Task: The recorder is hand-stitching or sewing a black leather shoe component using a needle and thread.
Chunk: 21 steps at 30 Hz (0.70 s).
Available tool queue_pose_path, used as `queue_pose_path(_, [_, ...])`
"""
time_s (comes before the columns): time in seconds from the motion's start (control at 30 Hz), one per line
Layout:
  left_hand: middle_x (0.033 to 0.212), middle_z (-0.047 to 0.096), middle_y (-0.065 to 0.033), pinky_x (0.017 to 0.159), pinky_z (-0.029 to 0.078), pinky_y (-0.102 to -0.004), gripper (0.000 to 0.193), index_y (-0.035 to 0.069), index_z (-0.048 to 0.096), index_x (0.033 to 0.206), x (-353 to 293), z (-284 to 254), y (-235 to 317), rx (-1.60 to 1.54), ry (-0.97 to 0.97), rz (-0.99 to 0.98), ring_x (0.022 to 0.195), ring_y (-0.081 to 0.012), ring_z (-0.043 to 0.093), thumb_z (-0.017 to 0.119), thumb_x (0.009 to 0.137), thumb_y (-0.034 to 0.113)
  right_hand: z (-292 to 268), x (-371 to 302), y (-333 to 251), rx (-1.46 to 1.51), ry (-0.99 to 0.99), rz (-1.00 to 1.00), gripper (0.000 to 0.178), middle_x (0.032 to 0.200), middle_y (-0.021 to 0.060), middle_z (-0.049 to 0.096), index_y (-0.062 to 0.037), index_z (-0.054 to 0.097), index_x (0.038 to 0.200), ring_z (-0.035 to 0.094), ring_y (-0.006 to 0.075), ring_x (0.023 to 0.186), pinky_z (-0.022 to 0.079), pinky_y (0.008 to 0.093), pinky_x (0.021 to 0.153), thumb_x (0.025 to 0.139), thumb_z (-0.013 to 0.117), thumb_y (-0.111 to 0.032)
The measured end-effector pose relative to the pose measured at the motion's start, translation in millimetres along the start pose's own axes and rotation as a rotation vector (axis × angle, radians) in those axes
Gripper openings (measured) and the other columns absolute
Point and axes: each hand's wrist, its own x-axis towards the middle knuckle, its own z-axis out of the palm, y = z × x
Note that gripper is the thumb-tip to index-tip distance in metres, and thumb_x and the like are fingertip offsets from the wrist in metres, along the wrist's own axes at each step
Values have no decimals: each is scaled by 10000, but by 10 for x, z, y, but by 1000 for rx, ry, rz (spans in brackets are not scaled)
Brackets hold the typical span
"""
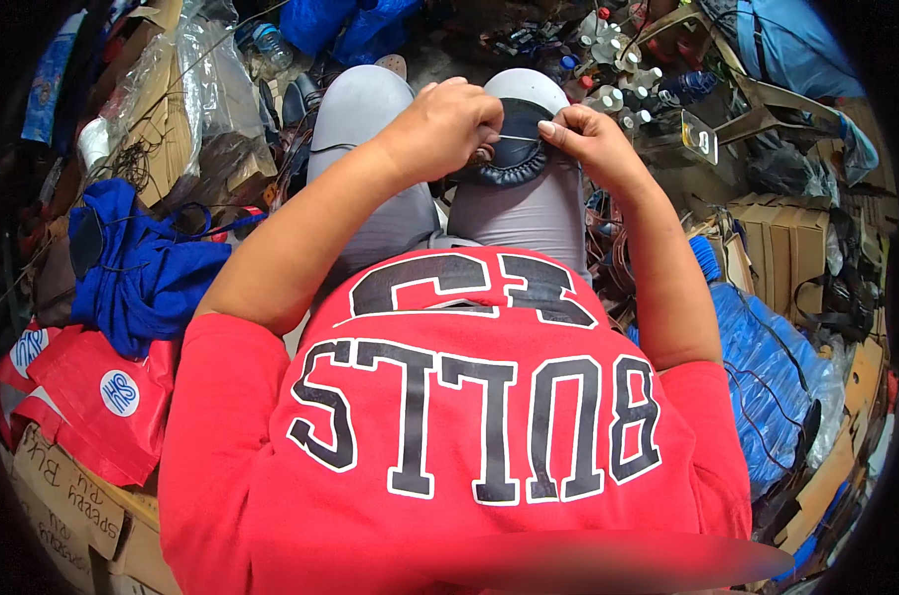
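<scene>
A dark shoe upper point(514, 171) with a puckered, gathered seam along its near edge rests on my right thigh, by the knee. Across it runs a short pale thread point(519, 137), stretched between my two hands. My left hand point(449, 124) is closed in a pinch at the thread's left end, knuckles up. On the other side my right hand point(588, 139) pinches at the thread's right end, its thumb against the shoe upper's edge. Whether a needle is in either hand is too small to tell.
Blue cloth point(147, 263) and a red bag point(102, 397) lie at my left, above a cardboard box point(77, 506). Several small capped bottles point(633, 84) stand ahead on the right. At my right are a blue plastic bag point(762, 377) and cardboard point(786, 243).
</scene>
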Motion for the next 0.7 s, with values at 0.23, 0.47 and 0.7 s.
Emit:
queue_pose_path(0.23, [973, 645, -109, 829, 484, -347, 132, 34, 647, 965, -135, -885, -75, 149, 67, -465, 948, -273, 621, 669, 835, 25, -286, 74, 350, 309, -203, 205, 248, 894, -58, 636, -64, 676, 940, 535, 34, 850, 395, 208, 816, 905, 688, -309])
queue_pose_path(0.47, [1019, 662, -110, 836, 488, -404, 218, 82, 642, 1059, 222, -80, 211, 103, -138, -26, 987, -317, 618, 670, 846, 125, -174, 62, 336, 356, -160, 181, 258, 848, -85, 593, -72, 678, 936, 477, 20, 790, 360, 204, 753, 927, 660, -329])
queue_pose_path(0.7, [894, 640, -72, 780, 451, -385, 124, 127, 601, 924, 272, 19, 143, 245, -212, 206, 911, -272, 644, 637, 809, 101, -166, 75, 382, 266, -176, 164, 255, 826, -98, 558, -71, 661, 935, 458, 17, 783, 347, 202, 732, 926, 663, -326])
